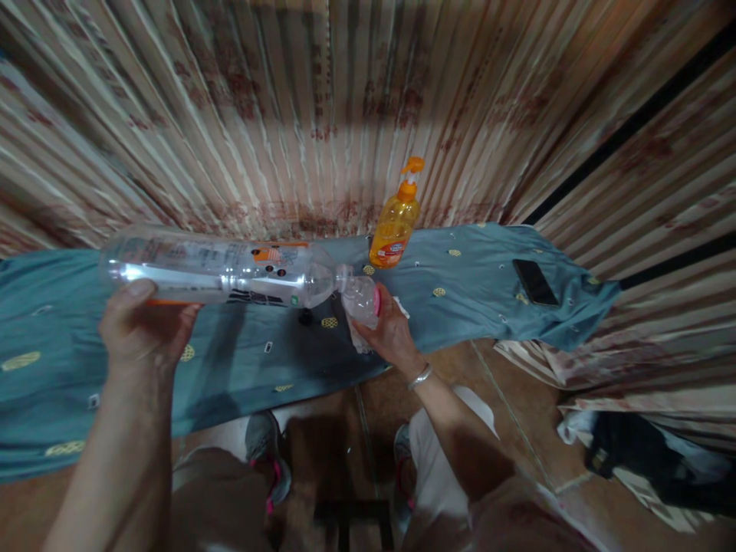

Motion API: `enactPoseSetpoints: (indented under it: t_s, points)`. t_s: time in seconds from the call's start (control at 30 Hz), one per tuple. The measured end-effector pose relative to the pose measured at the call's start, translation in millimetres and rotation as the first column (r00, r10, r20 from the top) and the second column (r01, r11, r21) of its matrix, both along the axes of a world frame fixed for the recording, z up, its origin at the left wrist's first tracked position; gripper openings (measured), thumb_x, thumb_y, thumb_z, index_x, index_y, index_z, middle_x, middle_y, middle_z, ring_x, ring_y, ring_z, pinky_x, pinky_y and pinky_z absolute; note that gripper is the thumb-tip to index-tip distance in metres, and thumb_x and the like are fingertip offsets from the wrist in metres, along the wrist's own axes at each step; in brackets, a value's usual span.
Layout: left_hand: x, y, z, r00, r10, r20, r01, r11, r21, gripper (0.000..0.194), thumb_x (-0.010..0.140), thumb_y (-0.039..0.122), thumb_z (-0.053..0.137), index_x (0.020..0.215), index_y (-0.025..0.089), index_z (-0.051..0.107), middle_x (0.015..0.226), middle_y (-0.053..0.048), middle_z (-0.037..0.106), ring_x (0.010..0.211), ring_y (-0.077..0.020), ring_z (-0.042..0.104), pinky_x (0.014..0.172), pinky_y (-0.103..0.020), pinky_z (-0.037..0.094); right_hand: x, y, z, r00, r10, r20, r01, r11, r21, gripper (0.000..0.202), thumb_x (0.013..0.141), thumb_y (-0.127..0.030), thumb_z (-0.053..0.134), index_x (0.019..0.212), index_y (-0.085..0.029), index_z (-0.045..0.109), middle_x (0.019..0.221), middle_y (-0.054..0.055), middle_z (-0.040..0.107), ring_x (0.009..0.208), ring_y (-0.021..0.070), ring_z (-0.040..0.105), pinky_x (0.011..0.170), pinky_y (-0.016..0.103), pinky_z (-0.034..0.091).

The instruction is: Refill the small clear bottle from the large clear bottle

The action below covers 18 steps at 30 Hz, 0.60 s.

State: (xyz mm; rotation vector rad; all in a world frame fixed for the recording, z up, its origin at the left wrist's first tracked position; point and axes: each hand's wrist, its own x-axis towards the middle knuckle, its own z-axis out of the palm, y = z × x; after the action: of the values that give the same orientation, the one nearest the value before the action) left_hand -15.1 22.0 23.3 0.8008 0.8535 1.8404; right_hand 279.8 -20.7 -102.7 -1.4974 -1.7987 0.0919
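2 bare hands hold 2 vessels mouth to mouth above a cloth-covered desk (471,299). Left hand (141,322): fingers curled under the base end of a large clear bottle (224,272), thumb pressed flat against its side. The large clear bottle lies almost level, base to the left of those fingers' grip and neck pointing right; its wall is transparent and ribbed, with a printed label bearing an orange patch near the shoulder, and bright glare runs along its length. Whether liquid is inside cannot be told. Right hand (388,330): fingers wrapped around a small clear bottle (361,299) with a pink band at one end, tilted so that its mouth meets the neck of the large one. A bit of white material shows just below these fingers. A silver bangle (420,376) circles the right wrist.

Beyond the right fingers, at the desk's far edge, stands an orange pump bottle (395,230), upright, with an orange pump head. Well to the right of the fingers a dark phone (534,281) lies flat on the teal cloth, which carries small yellow motifs. Striped patterned curtains (322,100) hang behind.
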Motion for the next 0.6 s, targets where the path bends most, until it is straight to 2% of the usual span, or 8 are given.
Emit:
enactPoseSetpoints:
  t_s: [0.13, 0.27, 0.43, 0.6]
  points:
    - [1, 2, -3.6, 1.0, -0.012, -0.001, 0.012, 0.999, 0.046, 0.045, 0.044, 0.022, 0.066, 0.089, 0.023, 0.062, 0.075, 0.001, 0.068, 0.057, -0.0128, 0.061, 0.059, -0.022, 0.058, 0, 1, -0.3, 1.0, -0.002, 0.018, 0.002, 1.0, 0.006, 0.081, 0.079, -0.033, 0.072, 0.144, -0.009, 0.03, 0.135, 0.025, 0.056, 0.126, 0.0362, 0.056, 0.1, 0.054, 0.053]
    - [1, 1, -8.8, 1.0, -0.016, 0.011, 0.016, 0.999, 0.047, 0.049, 0.045, 0.022, 0.067, 0.094, 0.023, 0.063, 0.081, 0.0, 0.07, 0.07, -0.0164, 0.066, 0.061, -0.022, 0.058, 0, 0, 0.1, 0.999, -0.003, 0.035, 0.002, 1.0, 0.013, 0.081, 0.079, -0.033, 0.073, 0.144, -0.007, 0.031, 0.134, 0.026, 0.057, 0.124, 0.0362, 0.057, 0.1, 0.053, 0.053]
    - [1, -6, -12.4, 1.0, -0.001, 0.002, 0.001, 0.998, 0.056, 0.054, 0.048, 0.022, 0.066, 0.102, 0.024, 0.063, 0.093, -0.001, 0.071, 0.092, -0.0228, 0.068, 0.061, -0.022, 0.057, -1, -2, 0.1, 0.999, -0.008, 0.042, 0.008, 1.0, 0.012, 0.081, 0.081, -0.035, 0.07, 0.145, -0.01, 0.028, 0.136, 0.024, 0.056, 0.126, 0.0352, 0.057, 0.101, 0.054, 0.052]
    - [1, -12, -10.2, 1.0, -0.004, -0.012, 0.005, 0.997, 0.078, 0.055, 0.049, 0.02, 0.066, 0.104, 0.025, 0.063, 0.094, -0.001, 0.071, 0.099, -0.024, 0.066, 0.056, -0.02, 0.053, -1, -1, 0.2, 1.0, -0.009, 0.026, 0.009, 1.0, -0.004, 0.082, 0.078, -0.034, 0.073, 0.144, -0.009, 0.031, 0.135, 0.024, 0.056, 0.126, 0.0356, 0.056, 0.102, 0.053, 0.051]
